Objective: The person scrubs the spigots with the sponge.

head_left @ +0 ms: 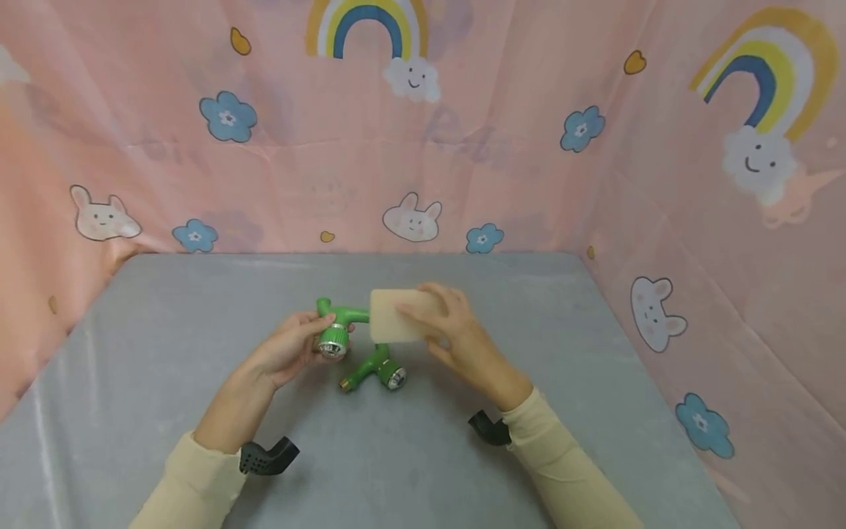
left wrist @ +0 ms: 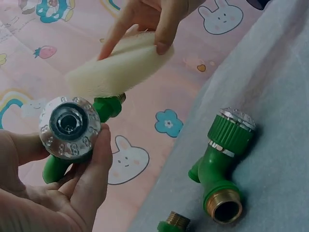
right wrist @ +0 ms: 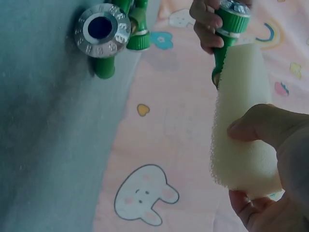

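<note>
My left hand [head_left: 291, 351] holds a green tap [head_left: 333, 332] with a ribbed collar and a silver knob, raised above the table. In the left wrist view the knob of this tap [left wrist: 70, 128] faces the camera. My right hand [head_left: 465, 342] grips a cream sponge [head_left: 396, 316] between thumb and fingers. The sponge [right wrist: 244, 116] lies against or just over the threaded end of the held tap; whether they touch I cannot tell. Below, a second green tap [head_left: 380, 369] lies on the table, partly covered by the sponge in the head view.
Near the second tap, a brass threaded end [left wrist: 178, 220] of another green piece shows in the left wrist view. A grey cloth covers the table [head_left: 423, 455]. Pink printed curtains [head_left: 277, 176] stand behind and at the sides. Black mounts [head_left: 267, 457] sit at both wrists.
</note>
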A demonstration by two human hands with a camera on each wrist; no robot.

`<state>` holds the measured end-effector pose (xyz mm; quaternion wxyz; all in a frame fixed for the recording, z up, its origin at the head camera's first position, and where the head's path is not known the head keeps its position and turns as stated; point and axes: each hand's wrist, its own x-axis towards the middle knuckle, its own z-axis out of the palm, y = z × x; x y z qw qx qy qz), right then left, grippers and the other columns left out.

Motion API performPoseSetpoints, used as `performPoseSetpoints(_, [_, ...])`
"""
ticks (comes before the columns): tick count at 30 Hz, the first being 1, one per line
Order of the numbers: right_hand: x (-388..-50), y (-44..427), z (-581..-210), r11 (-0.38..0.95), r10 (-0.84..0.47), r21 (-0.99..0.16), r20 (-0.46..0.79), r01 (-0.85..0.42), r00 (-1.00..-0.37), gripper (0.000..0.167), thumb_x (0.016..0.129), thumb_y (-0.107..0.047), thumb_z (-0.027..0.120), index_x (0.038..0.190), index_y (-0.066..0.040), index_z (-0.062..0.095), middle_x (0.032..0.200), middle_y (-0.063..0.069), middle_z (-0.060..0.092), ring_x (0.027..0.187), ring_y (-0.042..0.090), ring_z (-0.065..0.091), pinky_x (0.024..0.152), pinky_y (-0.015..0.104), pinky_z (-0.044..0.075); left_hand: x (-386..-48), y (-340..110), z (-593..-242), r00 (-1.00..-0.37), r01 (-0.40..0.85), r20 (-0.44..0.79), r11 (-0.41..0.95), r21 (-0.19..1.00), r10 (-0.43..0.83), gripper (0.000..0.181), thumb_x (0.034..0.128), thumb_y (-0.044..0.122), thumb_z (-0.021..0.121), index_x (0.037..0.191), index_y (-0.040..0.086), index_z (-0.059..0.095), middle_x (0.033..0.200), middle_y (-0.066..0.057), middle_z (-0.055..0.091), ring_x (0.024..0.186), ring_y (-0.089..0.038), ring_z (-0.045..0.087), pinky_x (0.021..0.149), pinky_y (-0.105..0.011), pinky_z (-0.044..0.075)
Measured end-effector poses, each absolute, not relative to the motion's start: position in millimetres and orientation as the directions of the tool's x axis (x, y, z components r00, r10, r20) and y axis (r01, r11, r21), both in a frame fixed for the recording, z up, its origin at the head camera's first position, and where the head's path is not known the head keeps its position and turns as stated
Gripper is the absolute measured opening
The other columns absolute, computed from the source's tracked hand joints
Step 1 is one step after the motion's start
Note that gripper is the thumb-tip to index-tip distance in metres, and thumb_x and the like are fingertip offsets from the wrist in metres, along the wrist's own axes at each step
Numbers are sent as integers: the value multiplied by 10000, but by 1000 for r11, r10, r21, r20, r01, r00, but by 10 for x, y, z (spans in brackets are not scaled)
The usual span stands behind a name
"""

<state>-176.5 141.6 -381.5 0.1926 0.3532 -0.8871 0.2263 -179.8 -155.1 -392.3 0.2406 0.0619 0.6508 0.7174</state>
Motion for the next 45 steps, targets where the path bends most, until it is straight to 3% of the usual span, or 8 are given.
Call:
performPoseSetpoints(4, [-1817,1492,-3824,655,-501,-317,497,-686,-709,671,771,94,780,1366,-185,642,1422,227,490,1270,459,472,975,554,547,-1801,-1571,-3917,-893,-254,-237,7,967,382,563,1105,233,393,1485,-160,261,1082,71,736,964,-51,704,909,-268,569])
performPoseSetpoints(11, [-1871,1574,-3815,487,-414,-631,442,-603,-796,537,896,-32,699,1415,-124,596,1488,212,441,1315,405,448,979,530,491,-1796,-1509,-3969,-926,-52,-111,169,984,361,481,1074,142,484,1483,-85,371,1429,-297,548,1058,-19,633,927,-224,515])
performPoseSetpoints(17, [-1828,1531,-3803,387,-503,-767,290,-512,-814,458,980,-118,598,1437,-138,578,1527,169,421,1343,366,439,986,454,454,-1762,-1414,-3983,-907,113,40,152,982,419,345,1067,99,488,1381,-41,505,1337,-249,591,1095,-94,610,932,-281,514])
performPoseSetpoints(26, [-1855,1675,-3777,411,-505,-810,179,-417,-845,476,977,-77,606,1447,-142,567,1546,174,383,1324,399,428,941,450,504,-1780,-1482,-3953,-928,155,110,98,983,357,325,1070,94,473,1367,-39,489,1203,92,622,1122,-63,575,977,-275,474])
performPoseSetpoints(29, [-1873,1727,-3756,418,-503,-806,178,-418,-846,474,986,-83,601,1455,-133,556,1544,174,387,1314,391,444,960,460,491,-1779,-1511,-3961,-931,148,102,107,983,351,337,1073,103,470,1378,-40,480,1242,38,618,1128,-57,578,963,-247,488])
performPoseSetpoints(35, [-1857,1693,-3726,432,-477,-788,213,-439,-853,512,994,-149,622,1492,-197,513,1516,130,418,1236,339,492,959,456,465,-1749,-1461,-3974,-910,167,94,150,975,404,353,1068,152,509,1372,-27,524,1294,-240,612,1069,-92,626,894,-255,540])
performPoseSetpoints(42, [-1750,1427,-3797,378,-562,-777,241,-504,-792,541,976,-148,658,1495,-181,510,1515,151,404,1266,345,496,960,452,484,-1717,-1347,-3974,-876,214,126,142,966,466,384,1041,166,572,1378,-17,566,1310,-240,649,1142,-318,673,911,-261,571])
performPoseSetpoints(45, [-1725,1409,-3817,371,-563,-777,246,-508,-789,518,970,-120,655,1473,-161,539,1508,163,394,1259,357,500,934,447,503,-1705,-1336,-3990,-879,216,135,131,968,458,374,1049,162,556,1375,-22,565,1291,-223,662,1117,-278,681,895,-261,573])
